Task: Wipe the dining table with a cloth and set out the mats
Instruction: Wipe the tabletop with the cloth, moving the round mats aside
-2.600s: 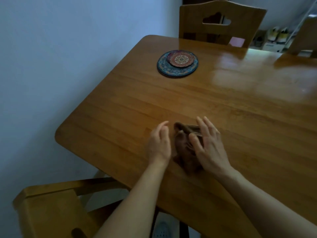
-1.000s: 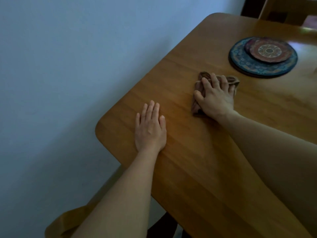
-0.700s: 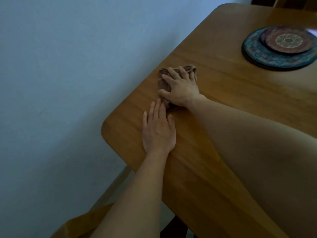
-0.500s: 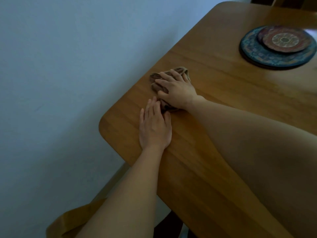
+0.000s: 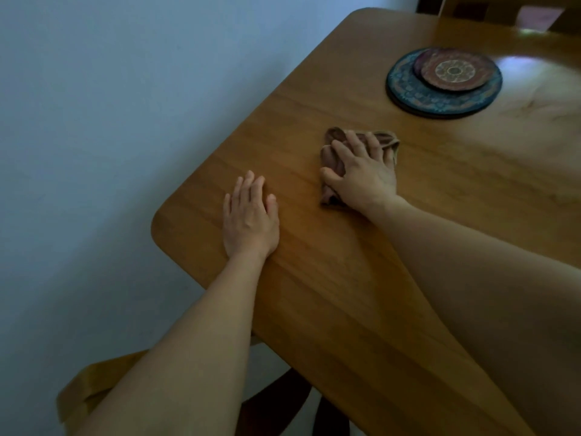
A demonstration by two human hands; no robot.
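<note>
**One stroke back from the edge**

My left hand [image 5: 250, 218] lies flat on the worktop [image 5: 314, 278], fingers straight. My right hand [image 5: 361, 174] presses the cloth [image 5: 334, 136], fingers spread. The cloth has slid from the edge toward the stacked mats [image 5: 443, 83]. Wiping continues, I think.

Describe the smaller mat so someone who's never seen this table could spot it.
On the wooden table, look past the right hand pressing the brown cloth, toward the far end. There the small mat lies on top of the big mat; it is reddish, the one underneath blue.
</note>
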